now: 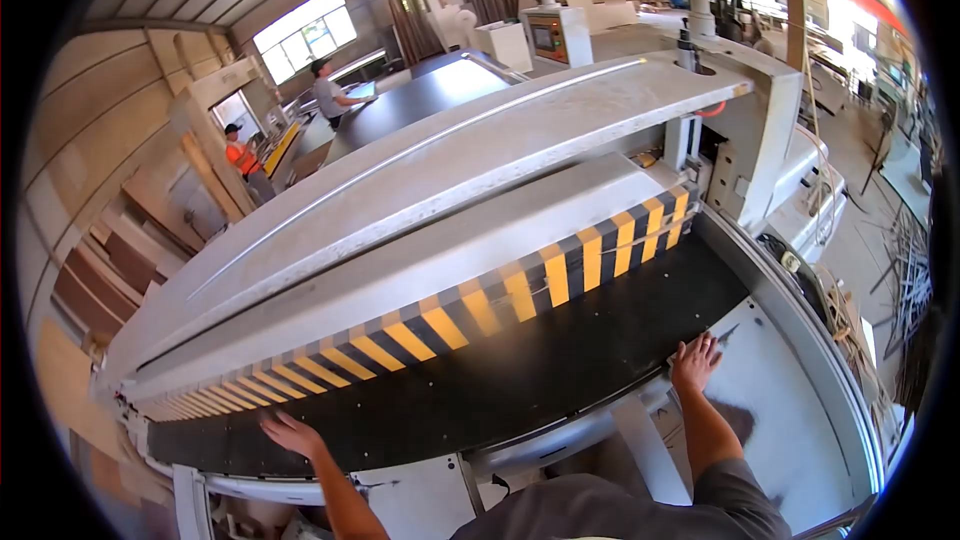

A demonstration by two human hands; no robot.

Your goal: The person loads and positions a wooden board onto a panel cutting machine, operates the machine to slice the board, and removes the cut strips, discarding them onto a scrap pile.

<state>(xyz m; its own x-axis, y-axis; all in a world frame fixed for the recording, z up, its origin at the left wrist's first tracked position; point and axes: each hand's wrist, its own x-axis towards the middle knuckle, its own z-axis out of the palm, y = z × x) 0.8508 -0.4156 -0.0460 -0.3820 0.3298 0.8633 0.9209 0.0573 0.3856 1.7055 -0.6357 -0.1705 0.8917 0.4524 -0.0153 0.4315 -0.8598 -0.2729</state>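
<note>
A long machine with a black bed (540, 365) stretches across in front of me. Along the far side of the bed runs a yellow-and-black striped guard (430, 332). My left hand (292, 434) is at the left part of the bed, fingers stretched out and holding nothing; whether it touches the surface I cannot tell. On the right, my right hand (695, 364) lies at the near edge of the bed, beside a light metal side table (790, 390). Its fingers are spread and nothing is in them.
Over the guard sits a long grey beam (420, 165). A control box (556, 37) with a screen stands behind. Beyond it, one person (330, 93) is at a large dark panel (425, 100), and another person wears an orange vest (242, 158). Metal scraps (908, 285) lie right.
</note>
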